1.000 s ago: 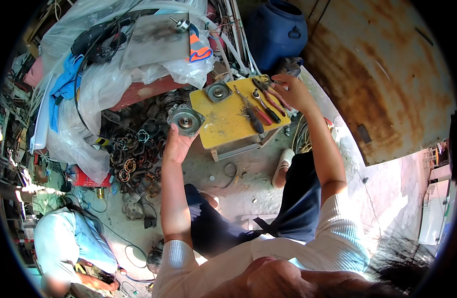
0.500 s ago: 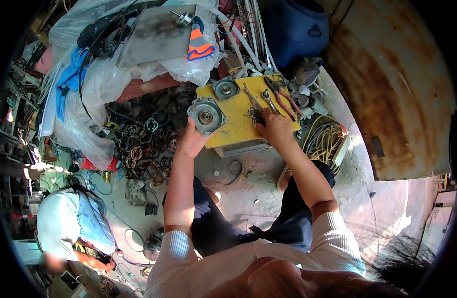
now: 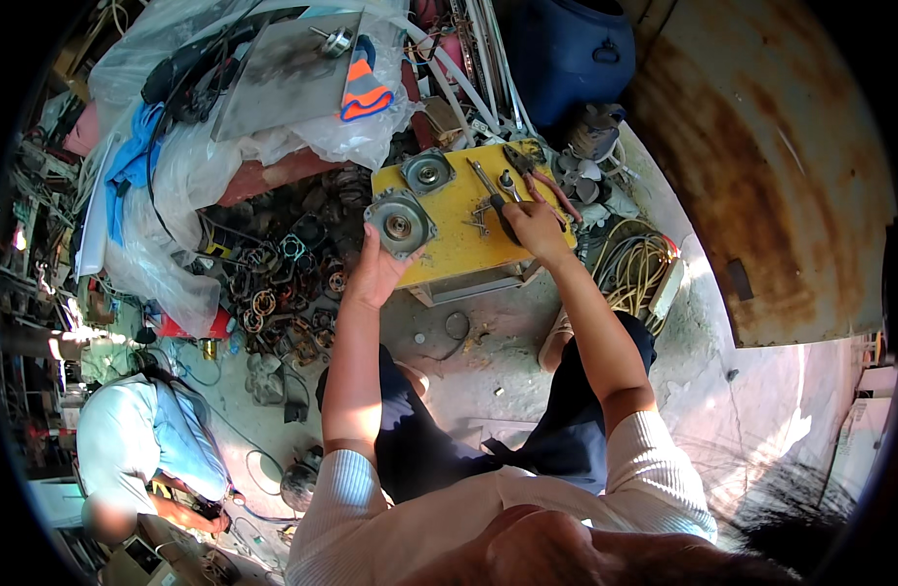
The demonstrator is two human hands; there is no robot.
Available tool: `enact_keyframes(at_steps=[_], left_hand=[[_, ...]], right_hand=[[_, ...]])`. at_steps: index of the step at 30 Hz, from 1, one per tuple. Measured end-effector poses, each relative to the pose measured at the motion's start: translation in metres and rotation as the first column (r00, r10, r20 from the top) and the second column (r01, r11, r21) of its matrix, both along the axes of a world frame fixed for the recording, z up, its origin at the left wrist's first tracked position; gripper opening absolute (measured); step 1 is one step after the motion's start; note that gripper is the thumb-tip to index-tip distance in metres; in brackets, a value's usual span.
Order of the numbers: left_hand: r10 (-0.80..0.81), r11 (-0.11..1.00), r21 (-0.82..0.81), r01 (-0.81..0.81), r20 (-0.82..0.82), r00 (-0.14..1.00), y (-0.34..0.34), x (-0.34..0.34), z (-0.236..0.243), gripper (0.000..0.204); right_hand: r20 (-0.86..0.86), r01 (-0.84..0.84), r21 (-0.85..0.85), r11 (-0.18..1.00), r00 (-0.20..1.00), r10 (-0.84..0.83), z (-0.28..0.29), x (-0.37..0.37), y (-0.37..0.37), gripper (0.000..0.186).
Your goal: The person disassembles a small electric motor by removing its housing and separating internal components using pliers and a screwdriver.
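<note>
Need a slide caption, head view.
Left hand holds a flanged metal cover while the right hand grasps a dark-handled tool at a yellow work table.

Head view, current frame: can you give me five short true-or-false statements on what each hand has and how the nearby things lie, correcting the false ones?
1. The left hand holds a metal end cover. True.
2. The right hand is on the pliers. False: it is at the dark handle of a screwdriver; the pliers lie beyond it.
3. A second end cover lies on the yellow tabletop. True.
4. The coiled cable lies left of the tabletop. False: it lies to the right.
5. The blue drum stands farther from the person than the tabletop. True.
</note>
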State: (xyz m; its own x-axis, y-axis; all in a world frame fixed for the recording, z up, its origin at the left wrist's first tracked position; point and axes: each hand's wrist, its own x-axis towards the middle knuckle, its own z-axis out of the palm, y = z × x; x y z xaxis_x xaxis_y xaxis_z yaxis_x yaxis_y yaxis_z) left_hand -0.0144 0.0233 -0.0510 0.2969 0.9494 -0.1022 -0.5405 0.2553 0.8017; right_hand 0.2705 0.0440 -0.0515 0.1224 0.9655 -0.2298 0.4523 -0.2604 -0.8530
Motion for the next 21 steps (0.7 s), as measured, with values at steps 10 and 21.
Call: enact_keyframes(at_steps=[10, 21], left_hand=[[0.048, 0.997, -0.069, -0.044, 0.064, 0.997, -0.001, -0.012, 0.0, 0.09], [0.004, 1.0, 0.01, -0.005, 0.115, 0.993, -0.012, -0.035, 0.007, 0.096]], right_hand=[[-0.383, -0.137, 0.071, 0.988, 0.911, 0.154, 0.035, -0.002, -0.032, 0.038], [-0.264, -0.429, 0.255, 0.866, 0.831, 0.49, 0.073, -0.015, -0.079, 0.038]])
